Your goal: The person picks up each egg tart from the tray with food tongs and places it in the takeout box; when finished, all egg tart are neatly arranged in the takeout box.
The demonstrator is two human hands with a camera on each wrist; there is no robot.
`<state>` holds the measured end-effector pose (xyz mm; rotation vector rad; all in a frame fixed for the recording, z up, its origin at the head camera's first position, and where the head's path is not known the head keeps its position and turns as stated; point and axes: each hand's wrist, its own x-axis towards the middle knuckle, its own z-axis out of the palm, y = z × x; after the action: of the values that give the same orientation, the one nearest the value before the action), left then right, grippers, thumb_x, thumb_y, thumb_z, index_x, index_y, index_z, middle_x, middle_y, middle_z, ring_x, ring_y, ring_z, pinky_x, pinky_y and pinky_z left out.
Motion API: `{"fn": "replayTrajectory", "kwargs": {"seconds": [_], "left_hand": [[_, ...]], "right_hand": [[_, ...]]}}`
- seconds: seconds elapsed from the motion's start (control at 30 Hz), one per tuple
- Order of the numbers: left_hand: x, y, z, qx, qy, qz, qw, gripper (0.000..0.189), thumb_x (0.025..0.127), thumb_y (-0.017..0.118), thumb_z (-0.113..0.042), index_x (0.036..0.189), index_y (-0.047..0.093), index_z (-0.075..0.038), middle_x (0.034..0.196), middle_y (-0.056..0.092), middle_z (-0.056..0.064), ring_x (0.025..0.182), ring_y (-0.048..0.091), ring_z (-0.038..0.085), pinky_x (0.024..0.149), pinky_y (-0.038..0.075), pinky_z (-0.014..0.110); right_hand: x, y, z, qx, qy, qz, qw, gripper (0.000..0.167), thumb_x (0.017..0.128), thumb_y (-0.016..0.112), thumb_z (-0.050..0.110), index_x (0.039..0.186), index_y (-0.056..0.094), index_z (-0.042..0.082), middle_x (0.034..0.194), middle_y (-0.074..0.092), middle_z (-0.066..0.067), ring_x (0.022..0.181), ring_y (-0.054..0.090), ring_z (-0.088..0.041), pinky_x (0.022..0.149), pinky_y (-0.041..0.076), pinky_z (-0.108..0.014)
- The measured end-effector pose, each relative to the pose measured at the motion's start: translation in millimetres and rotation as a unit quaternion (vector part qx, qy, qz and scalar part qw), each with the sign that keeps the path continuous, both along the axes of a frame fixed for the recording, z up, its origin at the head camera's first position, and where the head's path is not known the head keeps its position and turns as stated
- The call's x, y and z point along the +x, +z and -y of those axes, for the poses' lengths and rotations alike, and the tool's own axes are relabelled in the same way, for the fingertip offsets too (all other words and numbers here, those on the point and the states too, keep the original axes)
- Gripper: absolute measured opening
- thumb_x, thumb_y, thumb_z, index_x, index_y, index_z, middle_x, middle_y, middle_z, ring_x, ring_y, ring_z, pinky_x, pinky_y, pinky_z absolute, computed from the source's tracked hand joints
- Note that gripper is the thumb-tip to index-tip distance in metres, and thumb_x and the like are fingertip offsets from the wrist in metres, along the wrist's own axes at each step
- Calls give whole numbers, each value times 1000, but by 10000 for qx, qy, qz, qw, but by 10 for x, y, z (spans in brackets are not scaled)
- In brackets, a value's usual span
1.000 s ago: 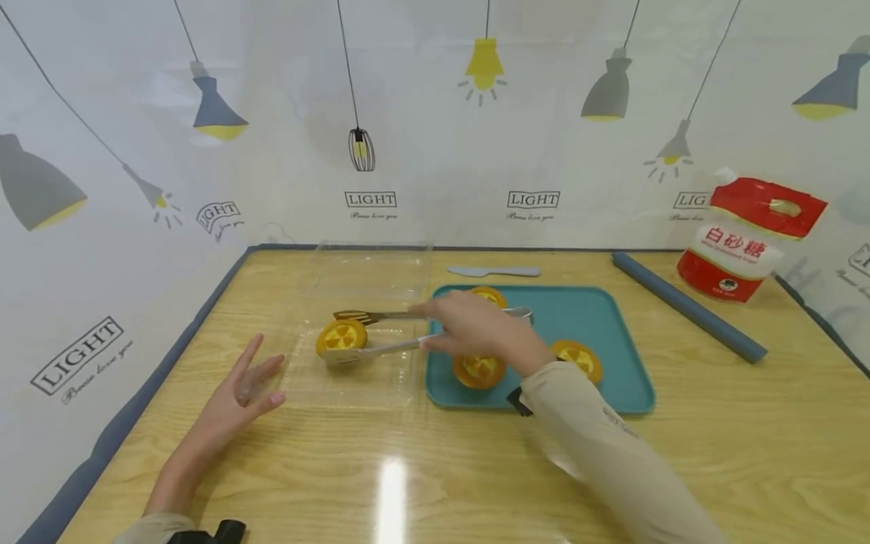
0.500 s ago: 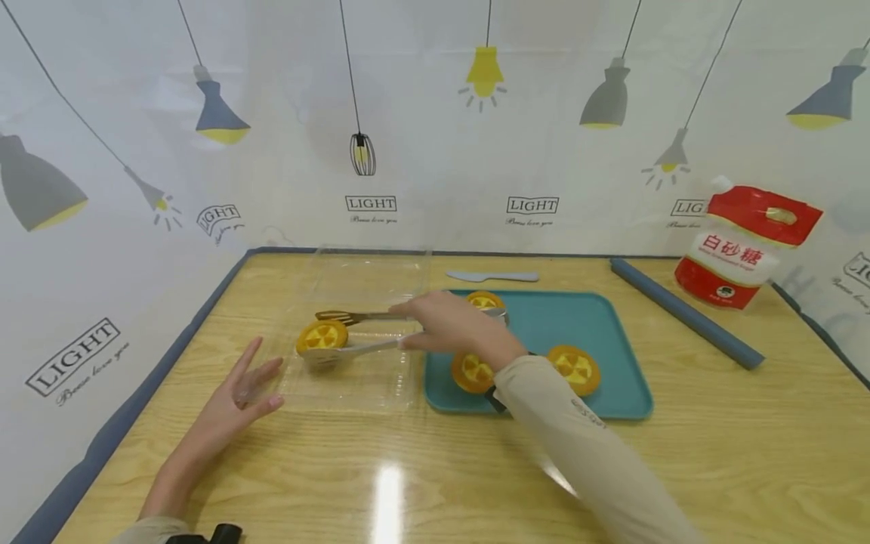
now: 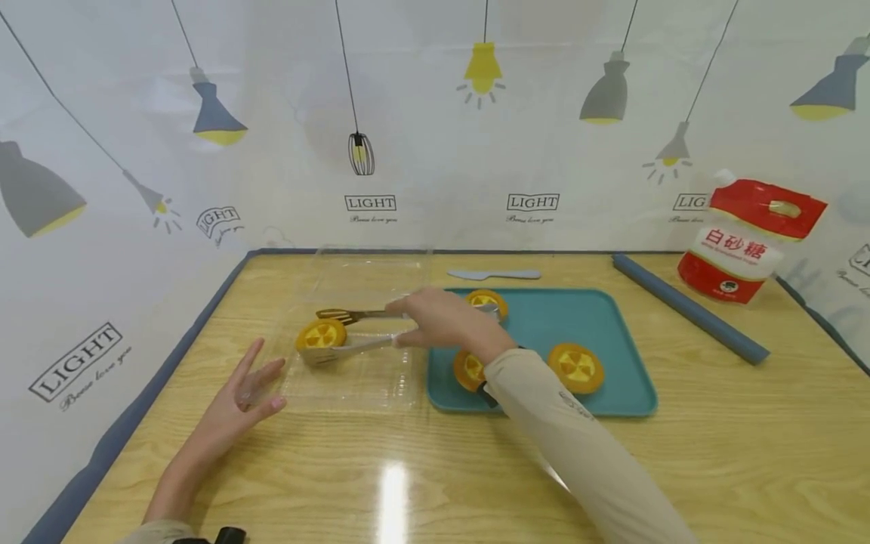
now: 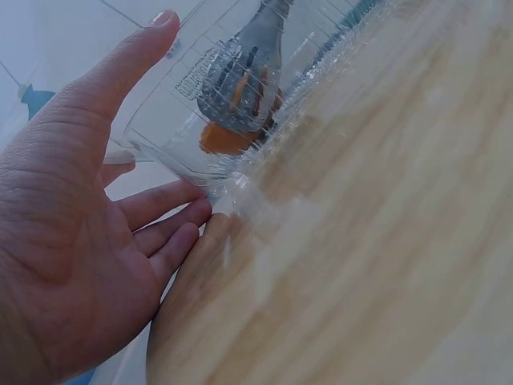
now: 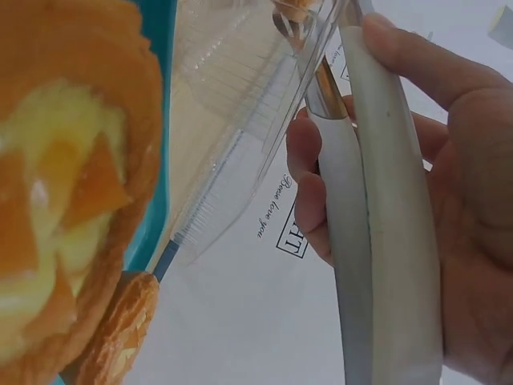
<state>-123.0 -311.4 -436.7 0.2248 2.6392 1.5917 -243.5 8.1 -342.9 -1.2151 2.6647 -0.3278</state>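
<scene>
Right hand [image 3: 445, 321] grips the tongs [image 3: 370, 344], left hand [image 3: 231, 404] fingers [image 4: 160, 200] spread; custard tart [image 3: 322, 335] looks light, crumbly: squeeze its sides softly

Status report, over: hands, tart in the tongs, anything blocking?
Right hand gripping silver metal tongs around round golden-brown tart, inside clear plastic box. Left hand spread at box's left edge. Transparent lid open, no obstruction seen.

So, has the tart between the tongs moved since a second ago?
Yes: the tart has shifted left in the head view, farther from the teal tray.
</scene>
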Motion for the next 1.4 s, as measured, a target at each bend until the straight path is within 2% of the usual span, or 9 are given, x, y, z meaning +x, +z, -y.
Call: {"fn": "replayTrajectory", "kwargs": {"seconds": [0.3,0.4,0.47,0.53,0.7,0.93,1.13,1.27,1.4], "left_hand": [[0,-21,1,-51,1,-24,10000,89,91,61,-14,147,-2,-42,145,32,21,131,26,42,96,19,69],[11,-10,-9,-97,26,-98,9999,90,90,62,-14,148,-2,-39,144,33,21,131,27,42,96,20,69],[18,4,-21,-115,23,-154,9998,91,90,63,-13,149,-1,-38,144,34,21,130,28,43,96,19,69],[21,20,-28,-109,-1,-189,9998,91,90,62,-12,149,-1,-37,144,34,21,130,28,43,97,19,69],[22,35,-9,-90,-20,-52,9999,89,91,61,-14,148,-4,-39,145,32,20,131,27,42,96,20,68],[26,1,-19,-116,-25,16,9999,88,92,59,-16,149,-6,-36,146,31,20,131,28,42,96,24,67],[16,-14,-41,-90,-28,-33,10000,87,92,59,-14,148,-3,-39,145,32,20,130,29,42,96,25,65],[22,-4,-44,-103,16,44,9999,88,92,59,-15,149,-4,-37,145,32,19,132,26,42,96,23,67],[31,4,-34,-179,25,-1,9998,88,92,60,-15,150,-4,-34,145,34,18,131,26,42,96,23,67]], "right_hand": [[-3,50,-42,-242,-10,16,9997,62,84,67,41,137,48,15,136,49,1,119,49,-18,97,40,-33],[20,132,-137,-613,37,115,9980,62,85,67,40,139,46,17,133,52,2,95,60,-15,83,47,-29],[45,214,-250,-883,-1,221,9958,62,86,66,39,139,45,18,122,58,5,73,58,-11,68,47,-26],[75,312,-408,-1131,-86,399,9927,62,86,66,38,141,43,18,122,56,5,64,53,-11,60,45,-27],[99,461,-898,-1467,-366,232,9882,62,86,68,35,140,45,15,136,49,0,85,59,-13,70,48,-31],[98,379,-1649,-1538,-1018,-222,9826,63,83,70,38,137,49,12,133,52,-6,78,59,-13,74,47,-37],[223,260,-2202,-1099,-1824,-123,9770,70,80,67,52,137,48,16,104,66,-6,79,60,-14,68,47,-36],[262,185,-2386,-1090,-2124,126,9710,71,79,68,52,137,48,16,102,67,-8,80,61,-17,67,47,-36],[244,121,-2419,-1069,-2070,233,9722,73,77,68,54,135,51,14,101,66,-8,80,61,-16,67,49,-36]]}}
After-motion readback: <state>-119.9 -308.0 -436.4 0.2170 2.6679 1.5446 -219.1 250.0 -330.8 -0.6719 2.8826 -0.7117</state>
